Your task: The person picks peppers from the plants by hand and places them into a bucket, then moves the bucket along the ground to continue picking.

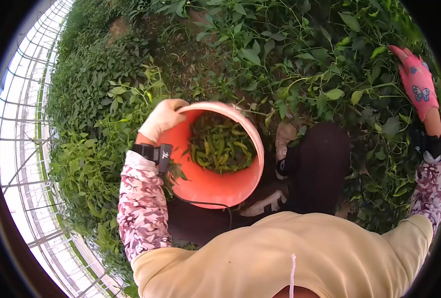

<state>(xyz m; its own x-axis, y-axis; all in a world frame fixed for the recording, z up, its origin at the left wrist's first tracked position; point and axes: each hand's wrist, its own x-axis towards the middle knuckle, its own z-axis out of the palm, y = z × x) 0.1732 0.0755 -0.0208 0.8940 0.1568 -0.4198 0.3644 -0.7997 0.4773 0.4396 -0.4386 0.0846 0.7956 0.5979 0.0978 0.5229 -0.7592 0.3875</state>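
Note:
My left hand point(164, 119), in a pale glove, grips the rim of a red-orange bucket point(210, 186). The bucket leans so that its mouth faces me, and a heap of green peppers point(223, 149) lies at its bottom. Far to the right, my right hand point(417, 82) wears a pink glove with butterfly prints. Its fingers are stretched out and apart beside the pepper plants point(350, 74), and I see nothing held in them. A green pepper point(378, 51) hangs among the leaves close to its fingertips.
Leafy plants point(91, 164) grow thickly on the left, with a strip of bare soil point(195, 59) between rows. My knee point(322, 164) and shoes point(284, 141) are right of the bucket. A black cable point(200, 202) crosses below it. A metal greenhouse frame point(24, 184) stands at the far left.

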